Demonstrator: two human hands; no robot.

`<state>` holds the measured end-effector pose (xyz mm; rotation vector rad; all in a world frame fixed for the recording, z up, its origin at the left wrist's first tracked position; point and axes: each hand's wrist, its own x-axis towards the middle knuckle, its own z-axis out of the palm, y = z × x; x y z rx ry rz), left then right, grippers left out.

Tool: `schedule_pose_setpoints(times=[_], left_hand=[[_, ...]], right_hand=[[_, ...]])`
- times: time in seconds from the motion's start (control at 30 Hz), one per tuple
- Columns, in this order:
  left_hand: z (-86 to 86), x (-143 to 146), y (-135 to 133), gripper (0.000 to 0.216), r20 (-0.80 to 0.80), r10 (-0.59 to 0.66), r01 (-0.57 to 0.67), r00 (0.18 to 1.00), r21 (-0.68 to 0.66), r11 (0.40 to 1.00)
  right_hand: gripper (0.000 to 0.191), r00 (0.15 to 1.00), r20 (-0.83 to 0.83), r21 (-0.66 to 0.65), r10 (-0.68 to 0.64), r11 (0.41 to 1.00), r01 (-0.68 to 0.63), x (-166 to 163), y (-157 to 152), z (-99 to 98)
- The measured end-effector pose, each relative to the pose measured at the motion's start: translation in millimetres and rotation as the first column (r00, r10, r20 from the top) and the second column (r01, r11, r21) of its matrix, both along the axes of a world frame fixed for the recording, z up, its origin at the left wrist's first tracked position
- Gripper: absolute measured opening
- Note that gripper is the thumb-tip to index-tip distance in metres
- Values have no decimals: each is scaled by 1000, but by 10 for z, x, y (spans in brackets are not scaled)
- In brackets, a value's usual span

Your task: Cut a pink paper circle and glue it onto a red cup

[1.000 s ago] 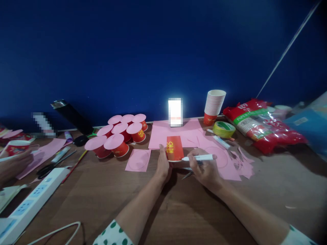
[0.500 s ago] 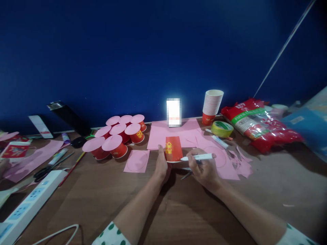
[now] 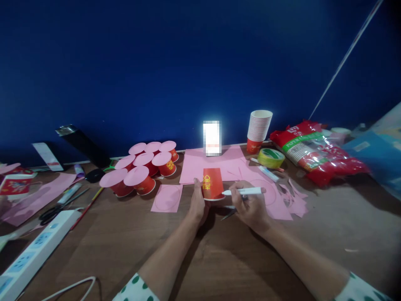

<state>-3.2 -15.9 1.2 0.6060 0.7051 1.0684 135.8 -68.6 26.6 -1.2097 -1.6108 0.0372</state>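
From the head camera I see very little change over the last second: the view has drifted a touch, so everything sits slightly further left in the frame, and the other person's hand that was reaching in at the left edge has slipped almost out of sight, leaving their red cup [image 3: 14, 186] on the pink scraps there. My person's grip is as it was. The left hand [image 3: 198, 205] is curled round the side of the upturned red paper cup [image 3: 213, 184], which stands rim down on the big pink sheet [image 3: 200, 165] near the middle of the table [image 3: 219, 259]. The right hand [image 3: 250, 209] pinches a white pen [image 3: 244, 192] lying nearly level, its tip against the cup's rim on the right side; the tip has barely crept along, so I judge the line round the cup is still being drawn. A small pink square [image 3: 167, 197] with a faint circle on it lies just left of the left hand, and beyond it a cluster of red cups capped with pink discs [image 3: 140, 167]. As for writing, the cup carries a gold Chinese character I cannot read for sure; the red bag [image 3: 313, 152] on the right has white lettering on a green band, too blurred to make out; the lit screen [image 3: 212, 138] is blanked; the yellow tape roll [image 3: 271, 158] shows nothing legible
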Motion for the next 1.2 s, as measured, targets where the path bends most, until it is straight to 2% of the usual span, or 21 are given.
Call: schedule_pose_setpoints(times=[0.43,0.77,1.2], left_hand=[[61,-10,-14,56,43,62,-60,997,-41,997],[43,-23,-5,60,58,-3,4,998,-25,1000],[27,-27,-6,59,66,-19,20,998,-15,1000]], right_hand=[[21,999,9,-96,36,995,-35,2,-10,0],[21,1000,-12,-80,7,997,-8,-1,-13,20],[19,1000,-24,-44,-17,999,16,3,-11,25]])
